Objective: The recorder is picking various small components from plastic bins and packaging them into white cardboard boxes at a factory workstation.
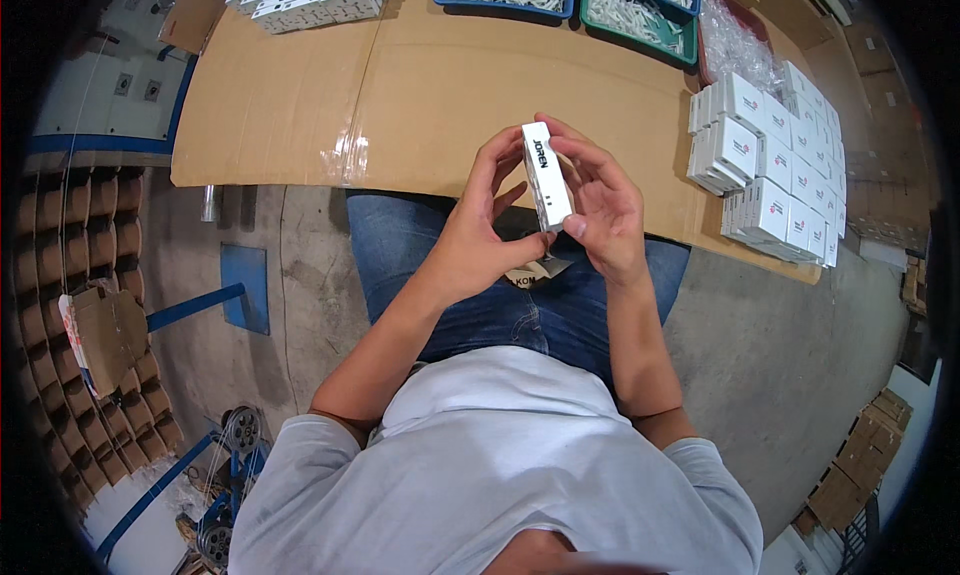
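A slim white carton [545,180] with dark print on its narrow side stands on edge between my two hands, just past the front edge of the table and above my lap. My left hand [490,210] wraps its left side, thumb along the near end and fingers behind. On the other side my right hand [602,200] has its thumb against the near right corner and its fingers curled around the far end. What lies inside the carton is hidden.
Stacked white cartons [775,165] stand on the right of the cardboard-covered table [430,95], with more cartons [320,0] at the far left. Along the back are a blue tray [510,13] and a green tray [640,40] of small white pieces, beside clear plastic bags [735,40].
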The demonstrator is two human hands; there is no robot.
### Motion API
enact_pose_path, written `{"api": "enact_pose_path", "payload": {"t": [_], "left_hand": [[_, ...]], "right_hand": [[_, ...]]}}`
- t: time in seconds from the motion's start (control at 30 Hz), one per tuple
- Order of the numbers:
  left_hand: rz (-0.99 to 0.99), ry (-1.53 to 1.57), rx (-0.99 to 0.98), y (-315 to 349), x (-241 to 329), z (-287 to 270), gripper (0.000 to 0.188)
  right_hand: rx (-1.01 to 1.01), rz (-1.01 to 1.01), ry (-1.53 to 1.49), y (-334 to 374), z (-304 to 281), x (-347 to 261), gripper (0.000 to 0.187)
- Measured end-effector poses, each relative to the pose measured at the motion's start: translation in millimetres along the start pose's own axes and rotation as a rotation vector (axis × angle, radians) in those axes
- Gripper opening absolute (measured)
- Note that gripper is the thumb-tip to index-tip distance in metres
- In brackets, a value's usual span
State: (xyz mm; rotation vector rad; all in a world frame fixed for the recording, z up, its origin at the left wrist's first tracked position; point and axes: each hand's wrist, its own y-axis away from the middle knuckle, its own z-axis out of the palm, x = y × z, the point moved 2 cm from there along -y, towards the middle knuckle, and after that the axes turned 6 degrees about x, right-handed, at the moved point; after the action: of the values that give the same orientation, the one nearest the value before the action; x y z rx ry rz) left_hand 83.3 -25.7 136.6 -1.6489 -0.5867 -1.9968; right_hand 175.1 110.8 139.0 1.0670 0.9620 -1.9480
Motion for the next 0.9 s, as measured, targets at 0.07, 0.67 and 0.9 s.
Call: {"api": "enact_pose_path", "payload": {"t": [0.07,0.67,0.9], "left_hand": [[0.011,-0.007,0.004,1.9,0.9,-0.5,0.104],[0.136,-0.112,-0.024,5.6,2.3,0.5,0.097],[0.135,-0.115,-0.016,4.9,1.1,1.2,0.098]], "right_hand": [[-0.007,-0.014,-0.003,0.7,1.2,-2.0,0.062],[-0.004,-0.052,-0.017,2.1,-2.4,-7.5,0.048],[0.024,-0.028,-0.016,2.2,-2.9,-7.1,0.045]]}}
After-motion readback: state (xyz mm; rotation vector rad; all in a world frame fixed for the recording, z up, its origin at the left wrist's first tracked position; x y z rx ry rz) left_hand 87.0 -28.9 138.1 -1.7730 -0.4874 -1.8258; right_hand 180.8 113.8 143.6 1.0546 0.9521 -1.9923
